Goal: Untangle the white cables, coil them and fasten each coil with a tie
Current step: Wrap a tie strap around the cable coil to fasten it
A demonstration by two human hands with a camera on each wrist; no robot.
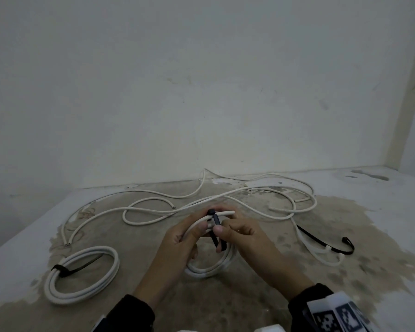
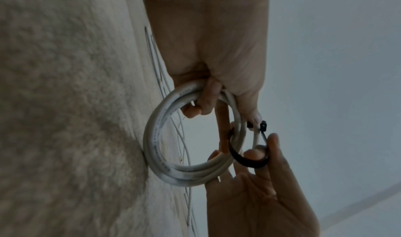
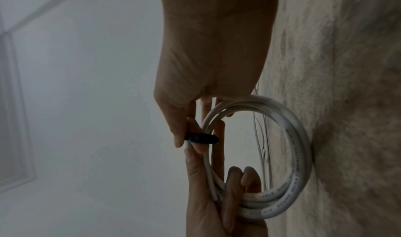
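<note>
A small white cable coil [image 1: 209,268] stands upright on the stained surface at centre. My left hand [image 1: 197,232] grips its top strands, fingers curled round them [image 2: 208,103]. My right hand [image 1: 225,230] pinches a black tie [image 1: 215,226] looped round the same strands; thumb and fingertip hold the tie [image 3: 200,138] beside the coil [image 3: 299,137]. In the left wrist view the tie [image 2: 245,158] forms a loose loop, its head near my left thumb. Loose white cables [image 1: 225,200] sprawl tangled behind my hands.
A tied white coil [image 1: 82,274] with a black tie [image 1: 60,270] lies at front left. Another black tie [image 1: 326,243] lies at the right across a cable loop. A white wall [image 1: 201,92] bounds the back of the surface, whose left edge [image 1: 22,226] runs diagonally.
</note>
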